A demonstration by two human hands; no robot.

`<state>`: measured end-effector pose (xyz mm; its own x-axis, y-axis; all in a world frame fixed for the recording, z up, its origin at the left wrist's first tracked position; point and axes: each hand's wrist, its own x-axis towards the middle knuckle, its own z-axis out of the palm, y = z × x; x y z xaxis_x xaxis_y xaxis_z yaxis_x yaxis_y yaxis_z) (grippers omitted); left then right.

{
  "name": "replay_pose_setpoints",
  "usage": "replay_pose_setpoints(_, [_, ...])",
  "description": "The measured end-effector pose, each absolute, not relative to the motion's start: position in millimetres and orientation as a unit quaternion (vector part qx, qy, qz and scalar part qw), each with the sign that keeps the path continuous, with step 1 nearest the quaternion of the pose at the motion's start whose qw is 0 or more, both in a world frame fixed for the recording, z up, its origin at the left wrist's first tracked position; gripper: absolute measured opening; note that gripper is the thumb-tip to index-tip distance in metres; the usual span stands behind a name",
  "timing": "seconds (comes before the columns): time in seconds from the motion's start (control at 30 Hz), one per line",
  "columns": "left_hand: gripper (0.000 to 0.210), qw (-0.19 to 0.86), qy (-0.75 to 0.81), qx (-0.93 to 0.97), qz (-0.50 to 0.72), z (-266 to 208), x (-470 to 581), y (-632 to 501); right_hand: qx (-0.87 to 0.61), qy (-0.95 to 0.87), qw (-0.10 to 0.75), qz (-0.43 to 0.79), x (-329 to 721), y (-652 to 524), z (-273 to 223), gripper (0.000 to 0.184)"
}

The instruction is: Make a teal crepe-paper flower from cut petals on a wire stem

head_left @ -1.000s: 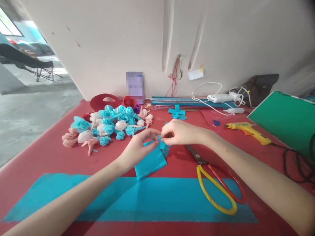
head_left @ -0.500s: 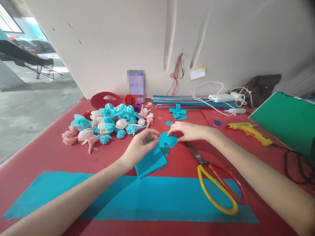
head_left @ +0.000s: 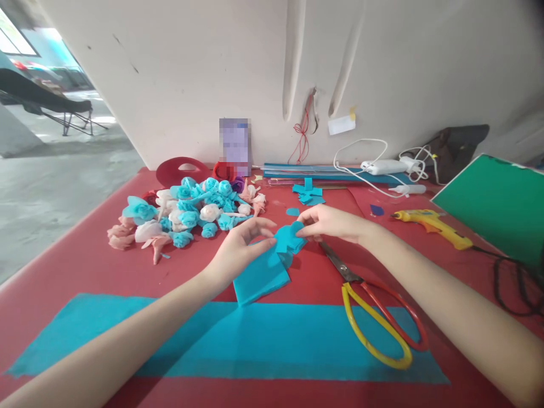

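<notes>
A small blue crepe paper piece with rounded lobes [head_left: 289, 235] is between my hands over the red table. My right hand [head_left: 327, 222] pinches its right edge between thumb and fingers. My left hand [head_left: 246, 241] has its thumb and fingertips closed on the left edge. Below my left hand lies a folded square of blue paper [head_left: 261, 277]. A long blue paper strip [head_left: 255, 340] stretches across the table in front of me. Large scissors [head_left: 351, 277] with one yellow and one red handle lie beside my right forearm, partly over the strip.
Blue, white and pink paper flowers [head_left: 195, 212] are heaped at the left. Blue scraps [head_left: 308, 192] lie behind my hands. A yellow glue gun [head_left: 433, 226] rests at the right by a green board [head_left: 497, 209]. A white power strip [head_left: 385, 166] with cords sits near the wall.
My right hand has shifted slightly up and taken a pinch on the paper piece's right edge, lifting that side a little. My left hand stays almost in place.
</notes>
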<state>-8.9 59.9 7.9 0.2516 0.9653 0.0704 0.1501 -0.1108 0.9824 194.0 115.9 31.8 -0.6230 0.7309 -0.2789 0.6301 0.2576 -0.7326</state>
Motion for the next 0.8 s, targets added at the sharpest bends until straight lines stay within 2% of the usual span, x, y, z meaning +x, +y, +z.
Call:
replay_pose_setpoints(0.3, [0.017, 0.51, 0.441, 0.608, 0.419, 17, -3, 52, -0.434, -0.686, 0.114, 0.573, 172, 84, 39, 0.009])
replay_pose_setpoints(0.8, [0.015, 0.515, 0.441, 0.589, 0.44, 17, -2, 52, -0.42, -0.65, 0.181, 0.607, 167, 75, 34, 0.004])
